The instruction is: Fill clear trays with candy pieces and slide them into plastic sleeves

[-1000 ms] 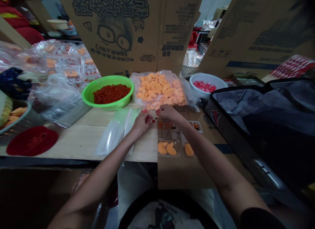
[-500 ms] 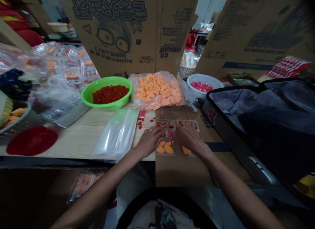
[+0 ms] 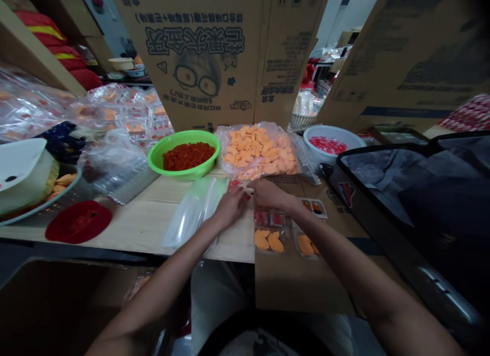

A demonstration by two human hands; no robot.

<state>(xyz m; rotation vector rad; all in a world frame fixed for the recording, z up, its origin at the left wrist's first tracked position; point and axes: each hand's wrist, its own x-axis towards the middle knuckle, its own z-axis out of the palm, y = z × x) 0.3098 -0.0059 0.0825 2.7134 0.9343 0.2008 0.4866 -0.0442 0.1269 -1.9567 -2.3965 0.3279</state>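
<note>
My left hand (image 3: 231, 205) is over the wooden table beside a stack of clear plastic bags (image 3: 195, 210), its fingers curled together. Close to it, my right hand (image 3: 270, 194) reaches across with bent fingers, near a small red packet (image 3: 234, 183) and some loose red bits. What either hand pinches is too small to make out. Nearer my body lie two clear trays: the left tray (image 3: 269, 240) and the right tray (image 3: 307, 245) hold orange pieces. Red sachets (image 3: 270, 218) sit in the left one. Red-brown pieces fill the upper compartments (image 3: 314, 207) on the right; my right hand and forearm hide parts.
Behind are a green bowl (image 3: 153, 159) of red-brown pieces, a bag of orange pieces (image 3: 260, 152) and a pale bowl (image 3: 354, 138) of red sachets. A black open case (image 3: 386, 213) borders the right; a red dish (image 3: 78, 223) lies left. Cardboard (image 3: 291, 289) covers part of the table.
Both hands have left the trays and moved away from my body to the loose red bits, the right hand crossing leftward. The camera view has shifted, so everything appears further right and lower.
</note>
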